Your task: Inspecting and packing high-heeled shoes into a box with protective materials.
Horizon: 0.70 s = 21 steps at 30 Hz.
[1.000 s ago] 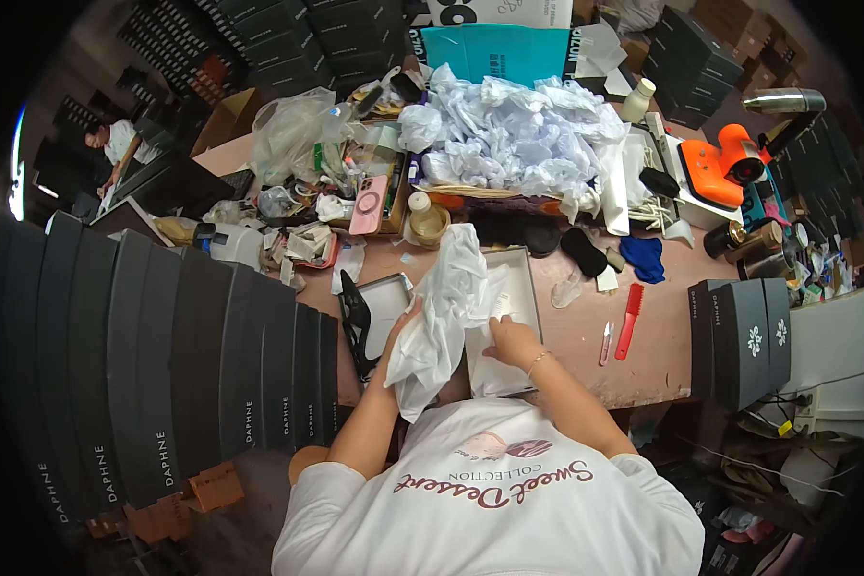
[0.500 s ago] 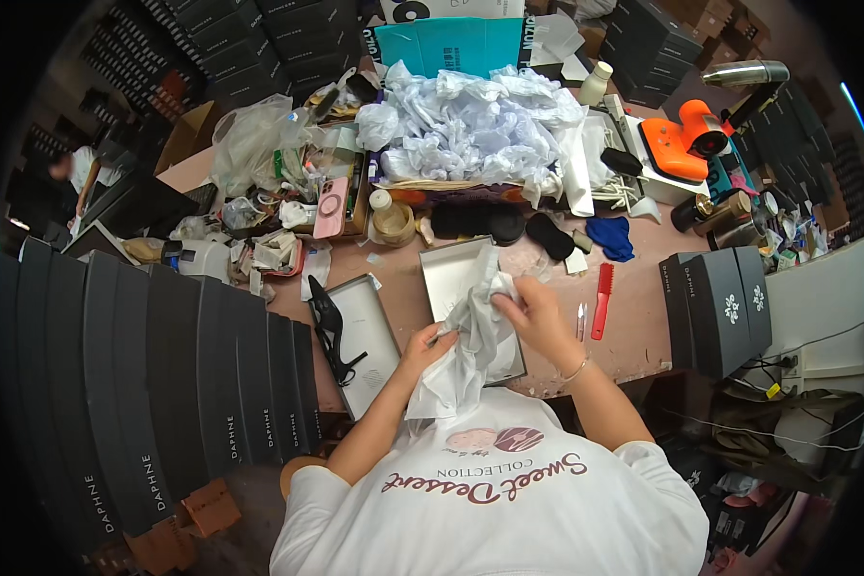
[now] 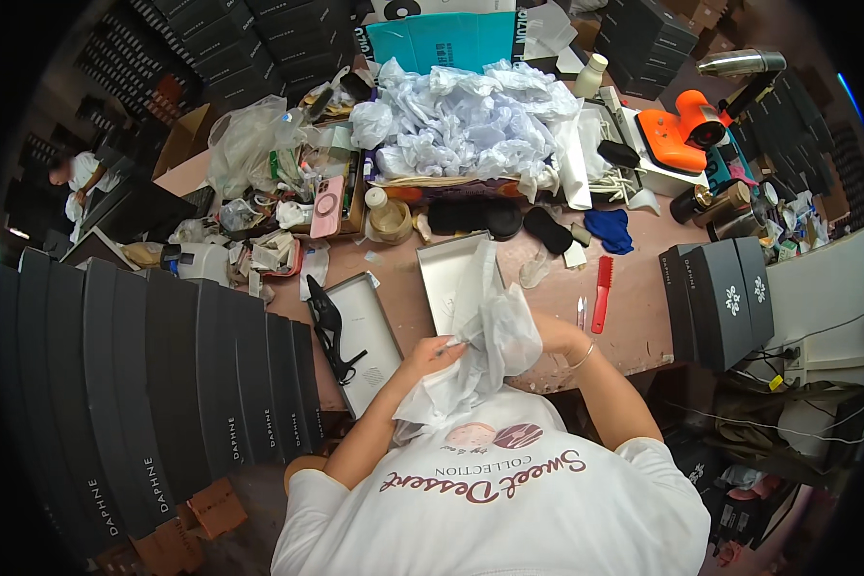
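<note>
A thin, see-through white bag (image 3: 470,331) is bunched in front of my chest, its upper end over an open shoebox (image 3: 432,278). My left hand (image 3: 435,356) grips the bag's left side with closed fingers. On its right, my right hand (image 3: 555,334) reaches into or behind the bag, and its fingers are hidden by the white material. A black slingback heel (image 3: 328,331) lies on its side along the left edge of a shallow grey-rimmed box part (image 3: 367,322), left of my left hand.
Dark shoeboxes (image 3: 173,384) line the left, and a few more (image 3: 720,298) stand at the right. A red comb-like brush (image 3: 603,293) lies right of my hands. Crumpled white paper (image 3: 470,120) fills a bin at the back. A pink phone (image 3: 326,206) and an orange device (image 3: 677,134) flank it.
My right hand has moved lower and to the right, and its fingers have gone out of sight in the white bag. The bag has spread wider there. My left hand keeps its grip.
</note>
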### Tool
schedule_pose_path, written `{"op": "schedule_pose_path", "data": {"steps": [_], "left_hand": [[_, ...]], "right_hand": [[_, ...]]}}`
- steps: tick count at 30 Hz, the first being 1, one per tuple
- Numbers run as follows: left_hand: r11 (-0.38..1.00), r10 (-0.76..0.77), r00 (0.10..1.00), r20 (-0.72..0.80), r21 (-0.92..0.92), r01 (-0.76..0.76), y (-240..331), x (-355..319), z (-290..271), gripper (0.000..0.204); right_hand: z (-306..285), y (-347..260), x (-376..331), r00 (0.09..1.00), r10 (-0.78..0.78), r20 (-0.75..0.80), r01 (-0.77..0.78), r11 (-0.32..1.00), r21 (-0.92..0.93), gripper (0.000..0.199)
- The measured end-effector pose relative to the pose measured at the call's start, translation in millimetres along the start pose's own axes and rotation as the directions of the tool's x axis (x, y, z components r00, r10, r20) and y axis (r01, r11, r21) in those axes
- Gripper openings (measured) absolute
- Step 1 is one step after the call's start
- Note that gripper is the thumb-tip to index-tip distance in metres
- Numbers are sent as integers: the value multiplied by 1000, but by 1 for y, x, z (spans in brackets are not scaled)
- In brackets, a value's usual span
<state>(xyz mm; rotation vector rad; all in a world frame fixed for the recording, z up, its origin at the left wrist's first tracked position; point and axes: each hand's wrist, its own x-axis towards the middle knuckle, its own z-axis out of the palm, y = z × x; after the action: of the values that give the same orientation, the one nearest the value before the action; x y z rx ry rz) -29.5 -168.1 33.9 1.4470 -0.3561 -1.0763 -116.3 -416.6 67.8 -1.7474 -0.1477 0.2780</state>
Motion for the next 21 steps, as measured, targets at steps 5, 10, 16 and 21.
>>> {"op": "schedule_pose_path", "data": {"steps": [5,10,16,21], "left_hand": [[945,-93,982,-162,-325,36,-13,0,-23,40],[968,250,929,-272,48,-246,-28,27,-7,62],[538,30,991,-132,-833,-127,27,25,3,40],[455,12,869,-494,-771,-445,14,36,-61,37]], "right_hand": [[1,46,-37,956,127,-266,-75,977,197,46],[-18,11,-57,764,247,-596,203,784,586,48],[-3,17,-49,682,195,-705,288,814,504,51],[-16,21,-66,602,217,-769,200,891,408,32]]}}
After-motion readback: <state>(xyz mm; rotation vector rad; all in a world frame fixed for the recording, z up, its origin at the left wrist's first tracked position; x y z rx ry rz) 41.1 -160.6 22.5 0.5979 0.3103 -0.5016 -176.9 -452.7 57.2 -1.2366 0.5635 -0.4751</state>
